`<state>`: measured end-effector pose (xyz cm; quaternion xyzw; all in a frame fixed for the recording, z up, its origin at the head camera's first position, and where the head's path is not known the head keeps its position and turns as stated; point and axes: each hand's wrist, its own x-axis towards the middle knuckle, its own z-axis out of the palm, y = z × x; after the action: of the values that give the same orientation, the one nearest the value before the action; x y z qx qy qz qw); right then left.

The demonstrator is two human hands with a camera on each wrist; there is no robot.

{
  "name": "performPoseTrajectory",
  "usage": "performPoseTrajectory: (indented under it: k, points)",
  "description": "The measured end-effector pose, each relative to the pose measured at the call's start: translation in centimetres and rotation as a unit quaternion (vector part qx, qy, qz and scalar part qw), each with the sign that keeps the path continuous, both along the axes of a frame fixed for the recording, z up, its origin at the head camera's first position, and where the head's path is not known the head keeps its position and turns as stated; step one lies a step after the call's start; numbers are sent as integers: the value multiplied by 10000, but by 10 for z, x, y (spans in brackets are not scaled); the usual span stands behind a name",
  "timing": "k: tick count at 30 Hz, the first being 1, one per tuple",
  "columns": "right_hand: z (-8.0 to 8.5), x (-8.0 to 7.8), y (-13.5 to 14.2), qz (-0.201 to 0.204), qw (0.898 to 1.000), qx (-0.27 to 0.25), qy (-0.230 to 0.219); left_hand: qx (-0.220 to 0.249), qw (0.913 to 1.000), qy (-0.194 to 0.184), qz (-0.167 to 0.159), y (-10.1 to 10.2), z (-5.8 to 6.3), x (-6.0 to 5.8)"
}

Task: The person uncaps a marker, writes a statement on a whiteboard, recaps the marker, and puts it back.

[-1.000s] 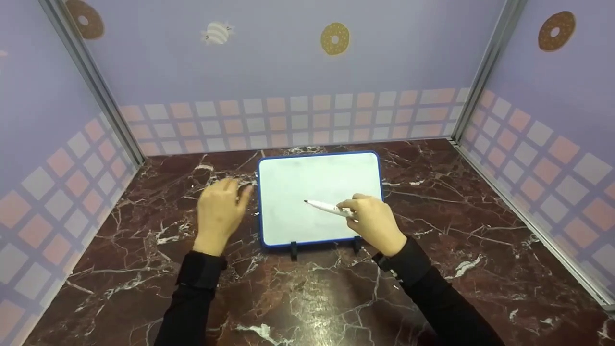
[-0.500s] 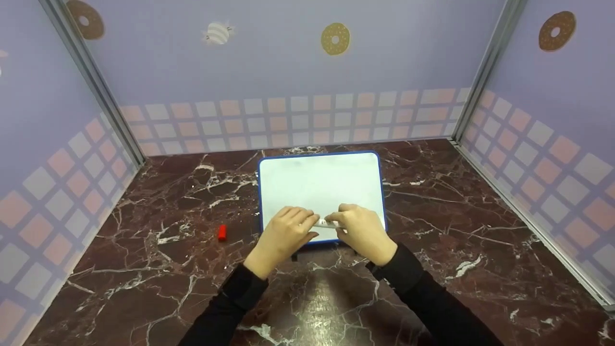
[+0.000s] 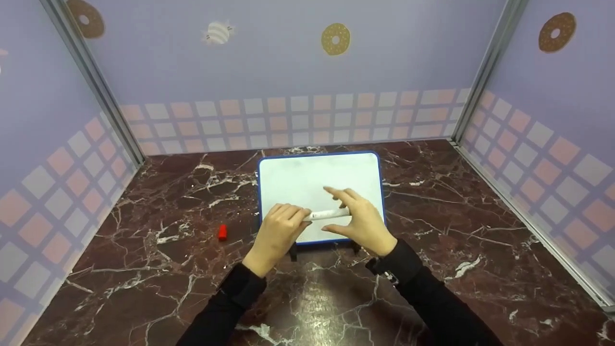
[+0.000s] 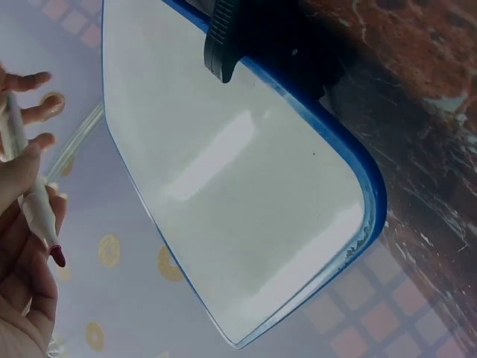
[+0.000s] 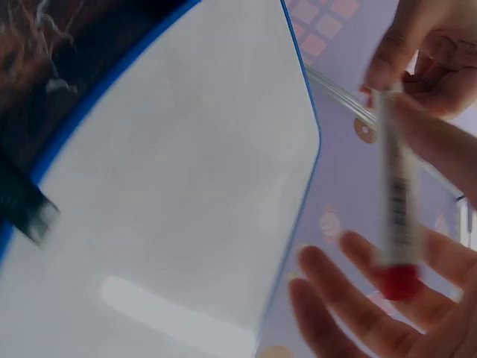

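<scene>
A white marker (image 3: pixel 329 214) lies across the space between the two hands, in front of the whiteboard (image 3: pixel 307 178). The left hand (image 3: pixel 278 230) pinches its left end. The right hand (image 3: pixel 367 223) has its fingers spread around the other end, with thumb and forefinger extended. In the left wrist view, the marker (image 4: pixel 36 212) shows a dark red nib beside the left fingers. In the right wrist view, the blurred marker (image 5: pixel 399 186) shows its red rear end near the right palm. A small red cap (image 3: pixel 222 233) stands apart on the table, left of the board.
The blue-framed board leans on black feet (image 3: pixel 294 252) on the dark red marbled table (image 3: pixel 158 288). Lilac walls with pink and white squares (image 3: pixel 298 117) enclose the back and sides, with metal posts (image 3: pixel 485 72) at the corners.
The left hand has come from the board's left side to the marker, leaving the red cap visible on the table. The right hand has loosened its grip and spread its fingers.
</scene>
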<state>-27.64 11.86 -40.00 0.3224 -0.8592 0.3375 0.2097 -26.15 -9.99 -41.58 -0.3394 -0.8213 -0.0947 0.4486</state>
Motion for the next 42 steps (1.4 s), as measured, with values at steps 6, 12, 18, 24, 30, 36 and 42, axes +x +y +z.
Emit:
performPoseTrajectory:
  k: [6, 12, 18, 24, 30, 36, 42]
  points:
    - [-19, -8, -13, 910, 9522, -2540, -1436, 493, 9987, 13, -138, -2, 2, 1]
    - [-38, -1, -34, 1672, 8416, -4477, -2516, 525, 9984, 37, -198, -1, -1, 0]
    - [-45, 0, -39, 1717, 8273, -4725, -2506, 373, 9976, -532, -221, -4, 0, 1]
    - [-40, -6, -40, 1854, 8424, -4674, -1940, 1110, 9845, -1355, 26, -23, 15, -7]
    - [-36, -18, -50, 1913, 8900, -4041, -899, 2409, 9379, -2424, 598, -52, 15, -23]
    - [-32, -31, -70, 1605, 9191, -3589, -256, 2592, 8770, -3956, 849, -71, 0, -32]
    - [-25, -45, -95, 1002, 9217, -3726, -397, 3198, 8294, -4542, 589, -75, -11, -40]
